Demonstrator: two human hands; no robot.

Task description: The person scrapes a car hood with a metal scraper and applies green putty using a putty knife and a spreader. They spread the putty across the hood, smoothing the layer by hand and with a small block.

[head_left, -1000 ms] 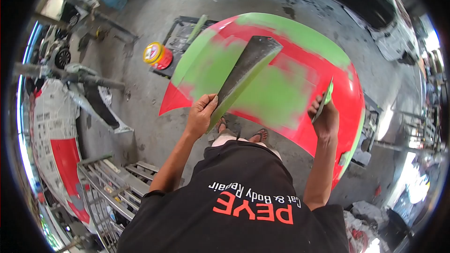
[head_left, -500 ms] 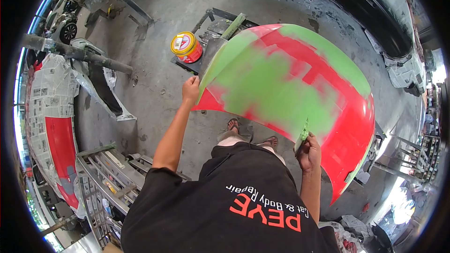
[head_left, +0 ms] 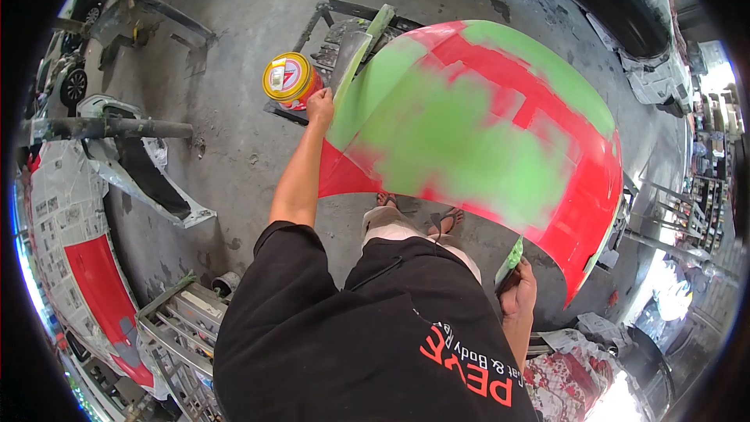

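A curved red car hood with large patches of green filler [head_left: 469,137] rests on a dark metal stand in front of me. At the hood's left edge is my left hand [head_left: 319,108], its fingers closed on that edge, close beside a red and yellow can [head_left: 291,80]. My right hand [head_left: 518,291] is below the hood's near edge on the right, wrapped round a flat applicator [head_left: 509,263] that carries a lump of green putty. The applicator's lower part is hidden by the fingers.
Dark stand legs [head_left: 322,25] show behind the can. To the left are a metal pipe [head_left: 117,128], a loose body panel [head_left: 144,176] and a red panel masked with newspaper [head_left: 101,277]. A metal rack [head_left: 183,320] stands lower left; a black panel [head_left: 617,8] is top right.
My right hand has drawn back with the putty, from over the hood's near edge to below it. My left hand has slid a little along the left edge. The view has shifted.
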